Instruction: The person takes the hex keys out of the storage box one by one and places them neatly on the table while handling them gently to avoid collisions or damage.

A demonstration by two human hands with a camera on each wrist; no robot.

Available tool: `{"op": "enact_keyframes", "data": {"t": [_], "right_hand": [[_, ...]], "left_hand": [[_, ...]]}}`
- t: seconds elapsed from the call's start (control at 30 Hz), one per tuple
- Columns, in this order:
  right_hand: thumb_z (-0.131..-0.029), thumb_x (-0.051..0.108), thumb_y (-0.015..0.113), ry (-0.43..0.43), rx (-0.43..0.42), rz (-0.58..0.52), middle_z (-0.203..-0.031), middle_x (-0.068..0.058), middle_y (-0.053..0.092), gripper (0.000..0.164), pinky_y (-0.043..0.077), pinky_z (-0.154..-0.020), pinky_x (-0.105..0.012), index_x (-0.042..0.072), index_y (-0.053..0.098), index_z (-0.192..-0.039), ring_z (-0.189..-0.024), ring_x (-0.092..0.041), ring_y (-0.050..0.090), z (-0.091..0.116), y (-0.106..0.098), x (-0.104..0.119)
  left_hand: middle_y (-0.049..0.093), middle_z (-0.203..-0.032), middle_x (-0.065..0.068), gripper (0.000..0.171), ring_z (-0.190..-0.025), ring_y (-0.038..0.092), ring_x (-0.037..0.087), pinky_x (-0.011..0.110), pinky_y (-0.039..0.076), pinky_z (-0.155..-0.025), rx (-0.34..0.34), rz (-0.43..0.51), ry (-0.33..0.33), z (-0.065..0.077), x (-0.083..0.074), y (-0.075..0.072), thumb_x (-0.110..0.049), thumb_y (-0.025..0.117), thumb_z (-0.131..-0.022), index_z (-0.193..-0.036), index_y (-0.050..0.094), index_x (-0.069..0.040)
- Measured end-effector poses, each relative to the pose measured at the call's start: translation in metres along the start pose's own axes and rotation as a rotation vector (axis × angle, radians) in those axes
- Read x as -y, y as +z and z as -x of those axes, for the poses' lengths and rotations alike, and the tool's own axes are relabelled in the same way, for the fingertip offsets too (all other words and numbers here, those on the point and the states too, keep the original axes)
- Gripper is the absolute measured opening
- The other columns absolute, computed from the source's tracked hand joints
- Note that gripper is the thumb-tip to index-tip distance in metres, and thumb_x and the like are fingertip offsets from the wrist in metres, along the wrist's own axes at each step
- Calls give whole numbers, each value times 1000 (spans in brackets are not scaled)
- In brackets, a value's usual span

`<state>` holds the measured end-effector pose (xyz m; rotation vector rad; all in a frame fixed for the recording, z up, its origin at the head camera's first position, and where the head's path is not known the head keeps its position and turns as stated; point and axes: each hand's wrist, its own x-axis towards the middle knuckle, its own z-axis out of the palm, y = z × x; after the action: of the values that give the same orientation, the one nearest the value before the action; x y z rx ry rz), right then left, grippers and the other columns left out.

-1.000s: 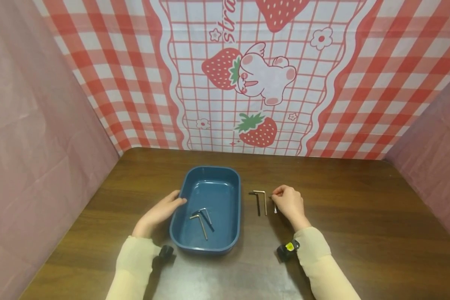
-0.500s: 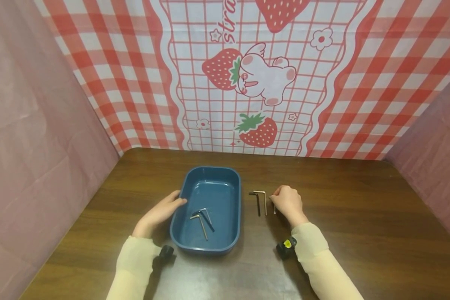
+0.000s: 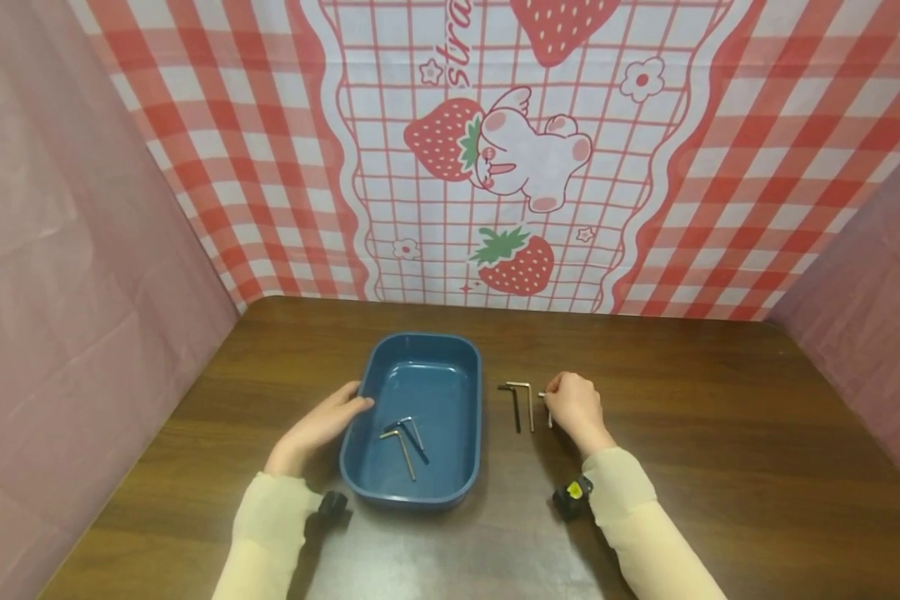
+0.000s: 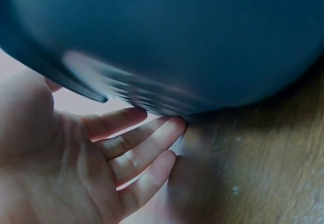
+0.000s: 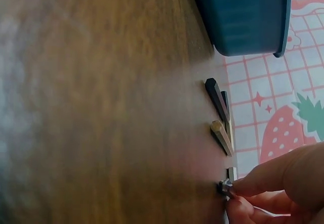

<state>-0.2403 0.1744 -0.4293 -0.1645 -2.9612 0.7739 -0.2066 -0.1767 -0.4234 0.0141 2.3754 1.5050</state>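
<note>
Two hands are working. With the right hand (image 3: 576, 406) we're pinching a silver hex key (image 5: 226, 187) between thumb and fingertip, down by the wood. The fingers are hiding most of it, so we're not able to tell if it's resting or lifted. With the left hand (image 3: 328, 418) we're lightly gripping the blue tray (image 3: 477, 417) by its left wall: thumb hooking over the rim, fingers bearing on the outside. We're reading that as steadying.

Just left of the right hand, two keys are lying flat on the table (image 3: 682, 417): a brass-coloured hex key (image 3: 531, 408), then a black hex key (image 3: 516, 410) nearer the tray. Long arms are running side by side; we're not able to tell if the two are touching. Neither is being handled.

Further left, in the near half of the tray, three are lying in a loose cluster: a second silver hex key (image 3: 417, 435), a dark hex key (image 3: 424, 457) and a second brass-coloured hex key (image 3: 406, 459). Silver and dark are overlapping; we're not making out which is on top.

Behind everything, a strawberry-print cloth (image 3: 255, 192) is hanging.

Status: we're calling it about halfway. Three are sitting inside, three are staying on the to-do list: the pinched silver, plus brass-coloured and black.
</note>
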Motion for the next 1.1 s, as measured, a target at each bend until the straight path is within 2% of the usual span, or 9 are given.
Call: {"op": "enact_keyframes", "data": {"t": [0.3, 0.53, 0.77, 1.1], "right_hand": [[-73, 10, 54, -8, -51, -17, -85, -17, 65, 12, 47, -63, -48, 5, 64, -78, -79, -40, 60, 2, -4, 2], [-73, 8, 53, -72, -87, 11, -81, -16, 64, 13, 47, -65, -48, 3, 63, -79, -78, -37, 61, 4, -9, 9], [-76, 11, 53, -135, -126, 19, -75, -6, 66, 14, 47, -62, -46, 8, 66, -81, -72, -29, 63, 9, -12, 27], [-79, 13, 57, -190, -101, -94, -74, -2, 66, 11, 46, -58, -37, 10, 67, -83, -63, -19, 59, 15, -11, 47]], "left_hand": [[40, -135, 20, 51, -123, 38, 34, 51, 27, -105, 3, -6, 23, -2, -1, 0, -26, 43, -93, -136, 34, -1], [40, -135, 20, 52, -123, 39, 34, 52, 27, -104, 3, -8, 13, -1, -1, 0, -28, 44, -93, -136, 33, -2], [39, -137, 19, 53, -122, 39, 34, 53, 28, -103, 9, 2, -7, 0, -1, 0, -30, 44, -93, -137, 31, -3], [40, -136, 19, 52, -122, 40, 34, 53, 28, -103, 4, -9, 0, 0, 0, 0, -29, 44, -93, -136, 32, -3]]}}
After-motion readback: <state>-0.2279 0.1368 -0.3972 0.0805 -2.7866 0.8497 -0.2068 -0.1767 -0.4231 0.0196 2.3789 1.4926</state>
